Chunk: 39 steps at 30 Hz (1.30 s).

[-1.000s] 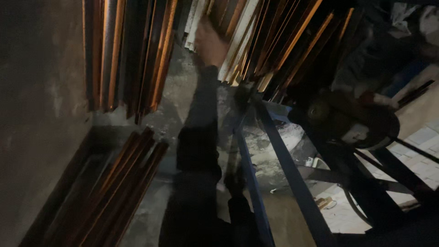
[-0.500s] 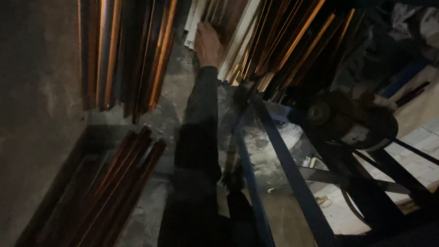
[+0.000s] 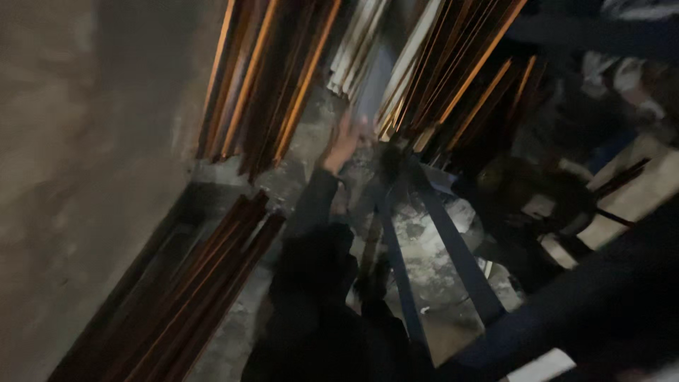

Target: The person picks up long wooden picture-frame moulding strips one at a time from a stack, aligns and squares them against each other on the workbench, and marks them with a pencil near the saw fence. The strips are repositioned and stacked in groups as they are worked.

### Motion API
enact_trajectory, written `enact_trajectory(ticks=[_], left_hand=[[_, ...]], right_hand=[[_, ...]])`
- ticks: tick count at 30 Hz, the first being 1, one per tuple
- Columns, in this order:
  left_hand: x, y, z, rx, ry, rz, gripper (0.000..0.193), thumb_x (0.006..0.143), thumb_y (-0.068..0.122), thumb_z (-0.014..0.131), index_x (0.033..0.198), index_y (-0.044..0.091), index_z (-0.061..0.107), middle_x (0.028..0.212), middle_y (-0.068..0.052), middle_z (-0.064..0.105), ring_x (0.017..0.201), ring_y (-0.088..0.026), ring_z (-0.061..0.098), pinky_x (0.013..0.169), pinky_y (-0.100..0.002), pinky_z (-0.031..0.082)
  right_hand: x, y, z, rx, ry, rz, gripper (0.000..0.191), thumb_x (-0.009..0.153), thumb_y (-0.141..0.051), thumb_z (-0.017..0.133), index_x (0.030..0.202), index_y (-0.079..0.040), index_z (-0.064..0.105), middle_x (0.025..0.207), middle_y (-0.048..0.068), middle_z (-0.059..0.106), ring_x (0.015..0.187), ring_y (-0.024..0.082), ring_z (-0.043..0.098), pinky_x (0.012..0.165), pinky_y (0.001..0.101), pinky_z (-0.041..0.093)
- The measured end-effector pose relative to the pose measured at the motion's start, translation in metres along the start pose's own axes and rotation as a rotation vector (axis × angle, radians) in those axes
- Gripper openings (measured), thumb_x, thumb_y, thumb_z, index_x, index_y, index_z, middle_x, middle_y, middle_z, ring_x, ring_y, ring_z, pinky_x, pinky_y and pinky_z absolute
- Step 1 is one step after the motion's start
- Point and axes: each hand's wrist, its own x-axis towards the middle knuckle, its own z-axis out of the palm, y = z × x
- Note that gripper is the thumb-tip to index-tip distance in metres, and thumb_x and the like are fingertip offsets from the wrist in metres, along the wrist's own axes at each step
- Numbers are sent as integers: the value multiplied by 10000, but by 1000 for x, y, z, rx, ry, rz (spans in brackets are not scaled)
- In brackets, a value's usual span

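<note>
Reaching hand [image 3: 344, 141] beside leaning strips [image 3: 424, 64]

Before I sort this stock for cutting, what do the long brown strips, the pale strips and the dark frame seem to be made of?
The long brown strips look like coated metal profiles: thin, straight edges glint orange. The pale strips the hand reaches toward look like bare or light-painted metal, dull grey-white. The dark frame seems painted steel, with flat bluish bars. Blur leaves all this uncertain.

L arm [image 3: 311, 233] outstretched, grip [image 3: 344, 141] open
</note>
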Motion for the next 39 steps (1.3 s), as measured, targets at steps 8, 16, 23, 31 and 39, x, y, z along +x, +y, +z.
enact_trajectory(ticks=[8, 16, 23, 31, 39], left_hand=[[-292, 83, 41, -512, -145, -93, 486, 1003, 406, 573, 1408, 165, 455, 979, -108, 696, 804, -232, 706, 635, -345, 572], [-604, 184, 112, -600, -433, -196, 714, 1000, 442, 686, 1556, 126, 368, 1163, -162, 664, 1013, -271, 678, 781, -389, 562], [-701, 224, 201, 338, -404, 186, 845, 924, 590, 717, 1532, 65, 454, 1402, -215, 611, 1020, -353, 711, 887, -462, 596], [-799, 357, 273, -324, -48, 749, 1006, 940, 610, 644, 1661, 178, 92, 1531, -213, 493, 1313, -337, 547, 1007, -508, 560], [-815, 270, 342, 388, 48, 366, 592, 891, 133, 773, 1440, 46, 568, 1046, -135, 723, 723, -117, 650, 624, -256, 552]], right_hand=[[52, -60, -51, -7, 140, 77, 222, 904, -268, 678, 939, -55, 732, 886, 183, 678, 799, 359, 634, 755, 466, 534], [127, -182, -169, 814, 304, -119, 704, 1031, -364, 625, 1545, 57, 393, 1410, 273, 547, 1247, 359, 572, 1036, 433, 429], [-1, -190, -318, 1090, -77, 412, 696, 909, -295, 723, 1531, -106, 476, 1076, 192, 735, 929, 301, 725, 842, 441, 576], [-200, 26, -419, -145, 353, -88, 917, 688, -177, 864, 1519, -233, 480, 848, 83, 523, 849, 306, 540, 756, 478, 418], [-291, 105, -423, -68, 324, -170, 791, 625, -82, 818, 1388, -137, 616, 1087, 17, 632, 1024, 240, 611, 882, 425, 437]])
